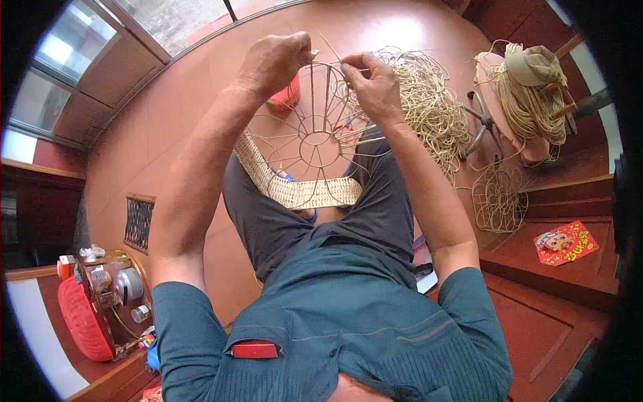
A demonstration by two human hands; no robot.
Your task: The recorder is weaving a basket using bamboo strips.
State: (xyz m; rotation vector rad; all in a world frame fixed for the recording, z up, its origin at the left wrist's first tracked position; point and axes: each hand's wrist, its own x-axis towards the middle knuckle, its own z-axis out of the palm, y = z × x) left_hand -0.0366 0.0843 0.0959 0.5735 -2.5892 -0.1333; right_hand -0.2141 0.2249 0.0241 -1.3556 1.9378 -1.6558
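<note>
A round wire frame (320,132) with a small centre ring and spokes rests on my lap and between my knees. Pale woven cord (315,193) covers its near and left sides, while the far part is bare wire. My left hand (278,61) is closed, fingertips pinching the far rim of the frame. Just right of it, my right hand (375,84) pinches a thin strand of cord (328,45) against the same rim. The strand's end sticks up between the hands. What exactly lies under the fingertips is hidden.
A big loose heap of cord (429,100) lies on the floor at right. Beyond it, a coiled bundle (536,114) with a cap (534,65) hangs on a chair. A red container (284,97) stands behind the frame. Shelf goods (127,285) are at left.
</note>
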